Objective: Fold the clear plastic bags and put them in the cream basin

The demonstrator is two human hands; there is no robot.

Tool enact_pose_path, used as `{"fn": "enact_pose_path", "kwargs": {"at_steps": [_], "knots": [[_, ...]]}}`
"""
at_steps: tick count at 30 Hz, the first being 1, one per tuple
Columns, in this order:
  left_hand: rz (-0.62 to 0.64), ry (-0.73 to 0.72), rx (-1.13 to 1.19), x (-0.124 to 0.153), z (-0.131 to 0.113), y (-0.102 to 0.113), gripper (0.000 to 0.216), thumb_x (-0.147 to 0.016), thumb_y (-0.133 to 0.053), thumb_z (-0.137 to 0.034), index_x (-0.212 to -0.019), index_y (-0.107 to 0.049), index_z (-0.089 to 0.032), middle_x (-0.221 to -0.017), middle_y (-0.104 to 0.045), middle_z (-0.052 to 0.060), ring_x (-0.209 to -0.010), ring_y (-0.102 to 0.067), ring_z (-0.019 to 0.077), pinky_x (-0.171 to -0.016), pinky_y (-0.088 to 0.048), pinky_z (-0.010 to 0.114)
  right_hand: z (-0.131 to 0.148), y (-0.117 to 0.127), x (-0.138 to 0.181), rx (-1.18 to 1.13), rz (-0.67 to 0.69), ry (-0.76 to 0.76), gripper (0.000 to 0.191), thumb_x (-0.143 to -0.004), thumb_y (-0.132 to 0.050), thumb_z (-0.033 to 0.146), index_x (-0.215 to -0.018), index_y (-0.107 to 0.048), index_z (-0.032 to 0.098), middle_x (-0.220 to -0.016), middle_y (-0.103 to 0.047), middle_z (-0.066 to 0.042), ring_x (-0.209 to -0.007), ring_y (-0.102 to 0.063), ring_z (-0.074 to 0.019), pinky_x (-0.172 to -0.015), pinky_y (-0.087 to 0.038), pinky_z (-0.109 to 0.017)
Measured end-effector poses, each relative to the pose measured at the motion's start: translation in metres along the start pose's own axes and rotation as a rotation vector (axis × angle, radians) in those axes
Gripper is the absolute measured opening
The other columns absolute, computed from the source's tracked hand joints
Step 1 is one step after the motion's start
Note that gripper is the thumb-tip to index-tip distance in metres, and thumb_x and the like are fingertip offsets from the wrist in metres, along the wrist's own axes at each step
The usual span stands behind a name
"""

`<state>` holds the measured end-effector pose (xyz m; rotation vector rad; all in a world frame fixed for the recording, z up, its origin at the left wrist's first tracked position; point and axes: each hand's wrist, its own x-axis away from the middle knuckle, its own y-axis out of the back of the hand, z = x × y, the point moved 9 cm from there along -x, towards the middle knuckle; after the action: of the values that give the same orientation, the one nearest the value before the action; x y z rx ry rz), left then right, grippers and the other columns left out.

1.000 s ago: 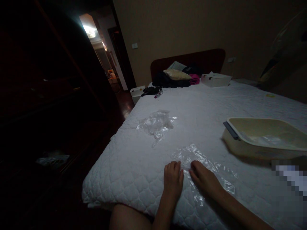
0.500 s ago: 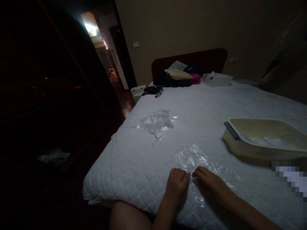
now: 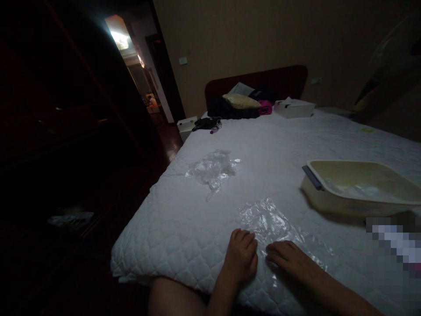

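A crinkled clear plastic bag (image 3: 271, 221) lies spread on the white quilted bed cover (image 3: 184, 228), in front of me. My left hand (image 3: 242, 254) is at its near left edge, fingers curled together on the thin film. Just to the right, my right hand (image 3: 291, 261) rests over the near part of the bag, its bent fingers closed on the plastic. A small gap separates the two hands, and the fingertips are partly hidden. Farther up the bed sits a second crumpled clear plastic bag (image 3: 213, 169), touched by neither hand.
A cream plastic bin (image 3: 345, 206) with a grey handle stands on the right, clear plastic inside. White boxes (image 3: 294, 109), a pile of dark clothes (image 3: 230, 109) and a beige pillow (image 3: 241, 101) are near the headboard (image 3: 283, 79). The bed's left edge drops to dark floor.
My hands have moved slightly apart; the right has come down a little toward me. The view has shifted slightly, and the bags stay where they were on the bed.
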<state>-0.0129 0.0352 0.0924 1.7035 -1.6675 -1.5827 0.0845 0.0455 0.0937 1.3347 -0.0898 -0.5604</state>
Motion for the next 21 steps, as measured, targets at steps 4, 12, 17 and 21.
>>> {"fn": "enact_pose_path", "kwargs": {"at_steps": [4, 12, 17, 21], "knots": [[0.023, 0.008, -0.019, 0.001, 0.000, -0.004, 0.037, -0.072, -0.048, -0.008, -0.107, -0.055, -0.018, -0.110, -0.061, 0.009, -0.105, -0.050, 0.0246, -0.097, -0.033, 0.048, 0.008, 0.008, -0.001, -0.061, 0.066, -0.006, 0.029, -0.083, -0.047, 0.016, -0.111, -0.055, 0.022, -0.110, -0.060, -0.008, -0.098, -0.053, -0.0209, -0.084, -0.043, -0.040], [0.012, -0.038, -0.082, 0.005, 0.001, -0.009, 0.035, -0.076, -0.052, -0.014, -0.110, -0.055, -0.020, -0.117, -0.058, 0.007, -0.112, -0.048, 0.0234, -0.101, -0.029, 0.049, -0.001, 0.012, 0.003, -0.149, -0.032, -0.092, 0.022, -0.085, -0.043, 0.017, -0.099, -0.059, 0.021, -0.094, -0.064, -0.007, -0.086, -0.057, -0.0184, -0.079, -0.044, -0.035], [0.004, -0.075, -0.119, 0.007, 0.002, -0.016, 0.033, -0.075, -0.052, -0.016, -0.107, -0.057, -0.021, -0.119, -0.058, 0.005, -0.112, -0.048, 0.0237, -0.101, -0.029, 0.049, -0.035, 0.004, 0.007, -0.206, -0.158, -0.359, 0.022, -0.088, -0.042, 0.029, -0.089, -0.061, 0.020, -0.085, -0.067, -0.007, -0.078, -0.061, -0.0186, -0.073, -0.048, -0.033], [0.030, -0.087, -0.149, 0.007, 0.000, -0.018, 0.033, -0.074, -0.053, -0.016, -0.107, -0.057, -0.020, -0.120, -0.057, 0.005, -0.113, -0.047, 0.0232, -0.103, -0.029, 0.049, -0.055, 0.000, 0.003, -0.269, -0.180, -0.536, 0.027, -0.087, -0.040, 0.035, -0.096, -0.060, 0.020, -0.088, -0.068, -0.008, -0.080, -0.063, -0.0206, -0.074, -0.048, -0.034]]}}
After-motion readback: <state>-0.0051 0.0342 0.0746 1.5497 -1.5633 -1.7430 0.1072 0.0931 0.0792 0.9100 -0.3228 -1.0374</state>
